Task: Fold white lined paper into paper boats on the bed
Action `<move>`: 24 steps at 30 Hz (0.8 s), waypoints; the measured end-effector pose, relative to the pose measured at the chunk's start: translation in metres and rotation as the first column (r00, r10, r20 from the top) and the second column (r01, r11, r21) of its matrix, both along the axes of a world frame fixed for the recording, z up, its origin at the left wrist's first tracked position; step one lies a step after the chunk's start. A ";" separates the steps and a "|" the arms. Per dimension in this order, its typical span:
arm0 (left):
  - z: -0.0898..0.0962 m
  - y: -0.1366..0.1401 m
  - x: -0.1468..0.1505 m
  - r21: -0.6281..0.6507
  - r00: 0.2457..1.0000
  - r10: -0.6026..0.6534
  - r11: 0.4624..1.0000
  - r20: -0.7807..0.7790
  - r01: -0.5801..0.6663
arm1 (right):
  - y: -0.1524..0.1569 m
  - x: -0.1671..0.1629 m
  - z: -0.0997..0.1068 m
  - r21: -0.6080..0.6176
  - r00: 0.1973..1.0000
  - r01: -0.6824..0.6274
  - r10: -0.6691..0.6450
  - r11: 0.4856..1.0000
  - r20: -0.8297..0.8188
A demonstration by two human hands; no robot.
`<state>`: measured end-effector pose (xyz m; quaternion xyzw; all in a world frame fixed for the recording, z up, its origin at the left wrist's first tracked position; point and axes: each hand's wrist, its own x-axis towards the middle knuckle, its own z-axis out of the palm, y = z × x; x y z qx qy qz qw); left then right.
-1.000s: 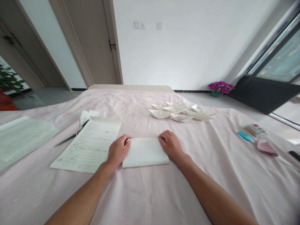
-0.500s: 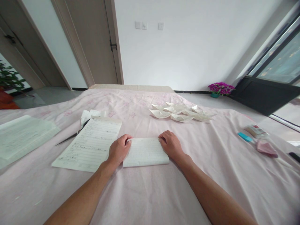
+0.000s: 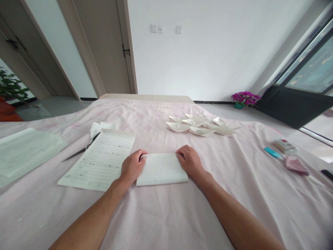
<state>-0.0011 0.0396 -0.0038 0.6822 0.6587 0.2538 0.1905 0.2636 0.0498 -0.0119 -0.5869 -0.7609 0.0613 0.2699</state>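
A folded sheet of lined paper (image 3: 163, 169) lies flat on the pink cloth, its fold toward me. My left hand (image 3: 133, 166) pinches its far left corner between thumb and fingers. At the far right corner, my right hand (image 3: 189, 160) is closed on the same sheet. Just left of my left hand rests a lined pad with handwriting (image 3: 100, 161), partly behind that hand and forearm. Several folded paper boats (image 3: 195, 121) sit in a cluster beyond my right hand.
Scissors (image 3: 78, 152) stick out from under the pad beside a crumpled white tissue (image 3: 102, 126). Thin paper sheets (image 3: 28, 152) lie at far left. On the right are a blue eraser (image 3: 272, 152), a clear-wrapped packet (image 3: 286, 146) and a pink item (image 3: 296, 165) on the cloth (image 3: 166, 215).
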 end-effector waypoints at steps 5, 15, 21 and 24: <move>0.002 0.000 0.002 0.004 1.000 0.005 1.000 0.000 -0.005 | 0.000 0.001 -0.001 0.001 1.000 -0.001 0.001 1.000 0.008; -0.002 0.000 0.000 0.006 1.000 -0.002 1.000 -0.007 0.003 | -0.001 -0.001 0.001 -0.005 1.000 -0.004 0.004 1.000 0.003; -0.002 0.001 0.000 0.006 1.000 -0.006 1.000 -0.019 0.006 | 0.000 0.000 0.000 -0.001 1.000 -0.003 0.003 1.000 0.001; -0.002 0.001 0.000 0.007 1.000 -0.006 1.000 -0.018 0.007 | 0.000 0.000 -0.001 0.003 1.000 -0.006 0.006 1.000 0.002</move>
